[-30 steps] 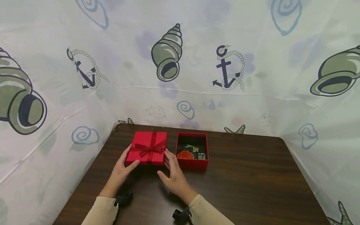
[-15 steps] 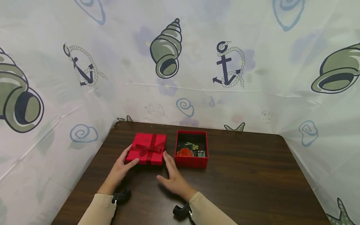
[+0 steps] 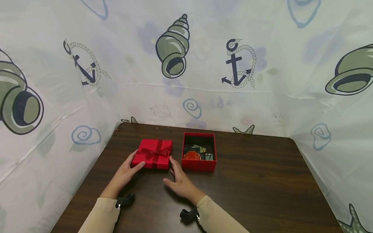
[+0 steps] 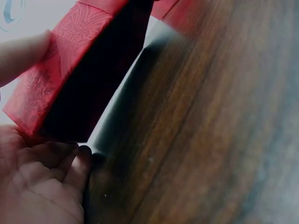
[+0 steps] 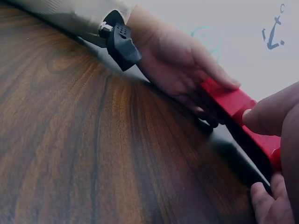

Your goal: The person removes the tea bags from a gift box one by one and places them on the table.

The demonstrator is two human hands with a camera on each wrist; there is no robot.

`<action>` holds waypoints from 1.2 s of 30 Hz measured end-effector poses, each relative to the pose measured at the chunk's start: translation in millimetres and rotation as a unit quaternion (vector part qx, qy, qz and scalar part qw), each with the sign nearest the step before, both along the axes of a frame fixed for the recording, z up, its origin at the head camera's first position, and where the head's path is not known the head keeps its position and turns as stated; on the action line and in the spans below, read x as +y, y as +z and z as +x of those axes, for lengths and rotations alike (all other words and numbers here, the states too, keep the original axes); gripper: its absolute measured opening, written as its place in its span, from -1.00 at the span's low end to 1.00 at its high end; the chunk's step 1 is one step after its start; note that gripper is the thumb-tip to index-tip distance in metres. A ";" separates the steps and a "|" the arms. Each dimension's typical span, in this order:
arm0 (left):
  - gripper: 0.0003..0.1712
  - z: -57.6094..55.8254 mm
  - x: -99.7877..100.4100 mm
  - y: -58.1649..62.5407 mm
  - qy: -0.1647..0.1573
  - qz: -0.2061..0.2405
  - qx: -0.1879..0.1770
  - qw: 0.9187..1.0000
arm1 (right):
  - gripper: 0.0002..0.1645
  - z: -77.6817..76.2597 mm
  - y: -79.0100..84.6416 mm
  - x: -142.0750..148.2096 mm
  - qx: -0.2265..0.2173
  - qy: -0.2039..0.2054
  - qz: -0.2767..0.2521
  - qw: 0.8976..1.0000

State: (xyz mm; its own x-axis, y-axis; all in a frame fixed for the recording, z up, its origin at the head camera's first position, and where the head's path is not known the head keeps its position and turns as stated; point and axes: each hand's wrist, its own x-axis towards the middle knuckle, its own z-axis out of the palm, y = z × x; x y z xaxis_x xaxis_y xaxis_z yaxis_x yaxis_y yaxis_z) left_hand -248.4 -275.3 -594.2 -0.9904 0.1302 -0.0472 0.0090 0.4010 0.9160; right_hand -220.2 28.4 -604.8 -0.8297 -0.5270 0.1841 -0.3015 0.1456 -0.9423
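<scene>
A red gift box lid [image 3: 147, 145] with a dark red ribbon bow [image 3: 155, 154] is held at its left side by my left hand [image 3: 124, 176]. The thumb lies against the front side and the fingers reach round the left edge. Seen from the left wrist, the lid's dark hollow underside faces the table, with a gap below it. My right hand [image 3: 183, 184] has its fingertips at the lid's right edge, its thumb apart from the lid. Just right of it stands the open red box [image 3: 199, 166], holding an orange piece [image 3: 192, 155] and small patterned pieces [image 3: 209, 157].
The dark wood table [image 3: 256, 181] stretches to the right of the box and toward the front. Behind and at both sides hangs a white cloth [image 3: 204, 71] printed with shells and anchors. Each wrist wears a black camera mount [image 3: 189, 214].
The lid has come down slightly and a little toward me relative to the box, with the left hand still gripping it. The right hand stays by its right edge. The head view has shifted slightly.
</scene>
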 end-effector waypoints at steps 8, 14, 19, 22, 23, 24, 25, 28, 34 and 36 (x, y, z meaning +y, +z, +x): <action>0.09 -6.2 -0.3 -4.1 -0.004 -0.077 0.030 0.997 | 0.10 -0.5 2.9 0.0 0.000 -0.011 0.017 1.000; 0.15 -7.7 1.3 -3.8 0.006 -0.106 0.036 0.994 | 0.07 -0.1 7.2 0.5 -0.003 -0.024 0.048 0.999; 0.12 -5.3 2.8 -1.9 0.008 -0.112 0.043 0.993 | 0.06 0.8 8.3 0.8 -0.015 -0.024 0.049 0.998; 0.09 -3.9 3.4 -1.0 0.005 -0.113 0.049 0.992 | 0.06 1.4 8.5 1.0 -0.020 -0.024 0.041 0.999; 0.08 -3.7 3.6 -1.0 0.005 -0.113 0.049 0.992 | 0.06 1.6 8.4 1.1 -0.020 -0.024 0.039 0.999; 0.08 -3.6 3.8 -1.0 0.004 -0.115 0.050 0.992 | 0.06 1.7 8.3 1.1 -0.019 -0.023 0.038 0.999; 0.08 -3.6 3.9 -0.9 0.003 -0.118 0.048 0.992 | 0.06 1.8 8.1 1.2 -0.018 -0.022 0.037 0.999; 0.10 -5.4 2.0 -3.7 0.003 -0.140 0.042 0.989 | 0.05 1.2 7.8 1.3 -0.013 -0.021 0.041 0.999; 0.16 -8.6 -2.3 -8.7 0.007 -0.159 0.034 0.987 | 0.05 0.4 9.2 1.2 -0.016 -0.020 0.053 0.998; 0.17 -7.8 -1.7 -8.1 0.010 -0.154 0.031 0.988 | 0.05 0.1 9.1 0.8 -0.019 -0.020 0.051 0.998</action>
